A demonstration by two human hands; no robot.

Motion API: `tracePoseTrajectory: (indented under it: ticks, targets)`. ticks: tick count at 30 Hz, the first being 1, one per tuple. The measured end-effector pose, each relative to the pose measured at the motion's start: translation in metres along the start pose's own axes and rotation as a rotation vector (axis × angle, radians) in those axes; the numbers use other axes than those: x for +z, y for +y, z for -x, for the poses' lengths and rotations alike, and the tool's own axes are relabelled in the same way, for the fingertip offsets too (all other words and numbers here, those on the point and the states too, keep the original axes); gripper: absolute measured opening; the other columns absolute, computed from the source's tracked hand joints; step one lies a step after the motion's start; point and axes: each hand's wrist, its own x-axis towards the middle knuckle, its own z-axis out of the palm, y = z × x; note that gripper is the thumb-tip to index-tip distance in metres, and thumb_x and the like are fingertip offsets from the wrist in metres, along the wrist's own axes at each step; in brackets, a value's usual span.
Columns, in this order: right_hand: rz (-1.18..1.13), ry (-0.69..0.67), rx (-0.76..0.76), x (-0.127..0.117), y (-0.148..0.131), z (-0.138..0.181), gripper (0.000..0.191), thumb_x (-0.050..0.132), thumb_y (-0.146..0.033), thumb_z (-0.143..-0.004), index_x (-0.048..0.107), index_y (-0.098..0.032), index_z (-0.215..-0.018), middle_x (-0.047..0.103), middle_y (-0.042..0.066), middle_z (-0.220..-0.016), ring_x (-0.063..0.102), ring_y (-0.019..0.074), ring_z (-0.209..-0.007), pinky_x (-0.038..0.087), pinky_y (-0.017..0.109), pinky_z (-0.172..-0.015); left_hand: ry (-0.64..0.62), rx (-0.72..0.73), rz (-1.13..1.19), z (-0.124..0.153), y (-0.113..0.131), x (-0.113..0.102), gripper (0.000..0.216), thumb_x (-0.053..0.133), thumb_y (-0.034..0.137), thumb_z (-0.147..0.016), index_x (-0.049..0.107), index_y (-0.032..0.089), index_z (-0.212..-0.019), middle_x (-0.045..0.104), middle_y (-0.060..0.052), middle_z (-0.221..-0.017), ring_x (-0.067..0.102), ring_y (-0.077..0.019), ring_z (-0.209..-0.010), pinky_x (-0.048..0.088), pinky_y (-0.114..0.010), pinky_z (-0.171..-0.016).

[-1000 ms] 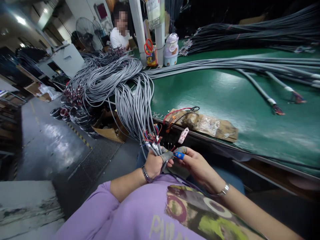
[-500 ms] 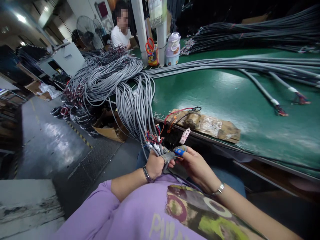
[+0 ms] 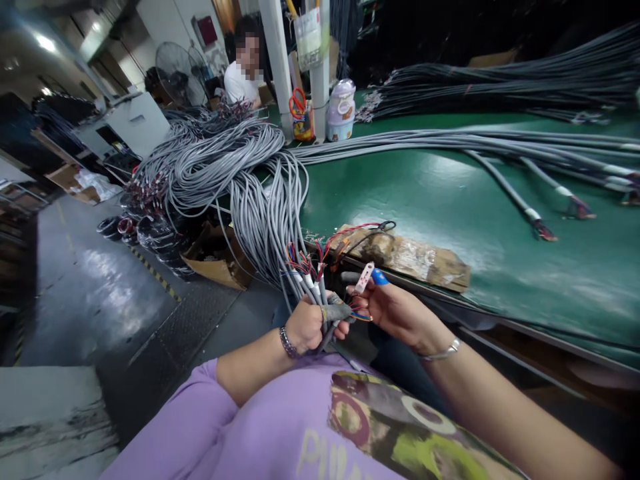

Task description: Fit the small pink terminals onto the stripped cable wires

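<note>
Here, nearest me, my left hand (image 3: 306, 325) is closed in a fist around a handful of grey cable ends (image 3: 316, 293), their stripped coloured wires (image 3: 303, 262) fanning upward just above my knuckles. My right hand (image 3: 395, 310) has lifted since a moment ago: then its blue-capped fingertip (image 3: 379, 277) was pressed close against the left hand's grey-taped thumb, and now it stands higher and a little apart, beside a small pinkish tag (image 3: 364, 277) that hangs off the bench edge. The fingers are half curled, and thin coloured strands run from them back to the bundle, so I judge that I am drawing single wires out of one cable end. Whether the fingertips pinch a wire or only touch it I cannot tell.

Just beyond the hands, on the near edge of the green bench (image 3: 450, 193), lies a flat board wrapped in clear tape (image 3: 410, 255) with a red and a black lead looped over it. The held cables climb left and away into a big tangled heap of grey cable (image 3: 225, 160) that spills over the bench corner toward a cardboard box (image 3: 210, 257) on the floor. More long cables (image 3: 475, 143) stretch across the bench to the right. Far off stand a white post (image 3: 276, 63), a pair of orange scissors (image 3: 298, 103), a lidded container (image 3: 341, 105), a fan (image 3: 174, 67), and another person (image 3: 243, 70) seated.
</note>
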Motion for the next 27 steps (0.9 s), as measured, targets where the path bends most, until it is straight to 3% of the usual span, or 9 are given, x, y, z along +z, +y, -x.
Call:
tracePoseTrajectory:
  ticks: [2, 6, 9, 13, 19, 27]
  targets:
    - [0.052, 0.047, -0.120, 0.001, 0.000, -0.003, 0.034, 0.077, -0.051, -0.068, 0.066, -0.019, -0.071, 0.058, -0.001, -0.060, 0.044, 0.0088, -0.050, 0.039, 0.022, -0.048, -0.039, -0.002, 0.010, -0.004, 0.001, 0.001, 0.044, 0.083, 0.045, -0.048, 0.054, 0.014, -0.061, 0.057, 0.000, -0.046, 0.051, -0.0097, -0.037, 0.040, -0.020, -0.037]
    - [0.215, 0.285, -0.398, 0.004, 0.006, -0.005, 0.040, 0.071, -0.058, -0.071, 0.063, -0.021, -0.061, 0.053, -0.003, -0.052, 0.041, 0.0097, -0.047, 0.034, 0.024, -0.045, -0.079, -0.013, 0.051, -0.013, -0.001, 0.000, 0.043, 0.083, 0.042, -0.048, 0.055, 0.014, -0.063, 0.058, 0.000, -0.048, 0.052, -0.0099, -0.039, 0.040, -0.020, -0.038]
    - [0.142, 0.237, -0.310, 0.008, 0.010, -0.007, 0.050, 0.062, -0.070, -0.070, 0.066, -0.021, -0.067, 0.059, 0.000, -0.056, 0.047, 0.0122, -0.049, 0.038, 0.026, -0.047, -0.094, -0.020, 0.040, -0.018, -0.004, -0.001, 0.042, 0.083, 0.043, -0.048, 0.054, 0.015, -0.062, 0.057, 0.001, -0.046, 0.050, -0.0093, -0.036, 0.039, -0.020, -0.037]
    - [-0.113, 0.180, -0.129, 0.010, 0.008, -0.013, 0.048, 0.074, -0.065, -0.063, 0.069, -0.018, -0.075, 0.066, 0.002, -0.066, 0.053, 0.0115, -0.050, 0.045, 0.026, -0.049, -0.096, -0.011, 0.019, -0.021, -0.009, -0.001, 0.043, 0.082, 0.045, -0.049, 0.055, 0.015, -0.064, 0.056, 0.001, -0.045, 0.049, -0.0096, -0.036, 0.038, -0.020, -0.037]
    - [-0.212, 0.157, -0.164, 0.009, 0.008, -0.017, 0.040, 0.078, -0.055, -0.065, 0.069, -0.017, -0.077, 0.068, 0.000, -0.067, 0.059, 0.0113, -0.056, 0.050, 0.024, -0.054, -0.072, -0.032, -0.034, -0.022, -0.009, 0.003, 0.043, 0.082, 0.044, -0.047, 0.054, 0.015, -0.062, 0.055, 0.001, -0.045, 0.049, -0.0095, -0.036, 0.039, -0.021, -0.037]
    - [-0.186, 0.087, -0.146, 0.008, 0.010, -0.011, 0.050, 0.066, -0.069, -0.068, 0.066, -0.020, -0.073, 0.067, 0.001, -0.066, 0.058, 0.0124, -0.055, 0.050, 0.026, -0.054, -0.041, -0.048, -0.041, -0.013, -0.005, 0.006, 0.046, 0.083, 0.046, -0.044, 0.053, 0.015, -0.060, 0.055, 0.000, -0.043, 0.048, -0.0095, -0.034, 0.040, -0.021, -0.036]
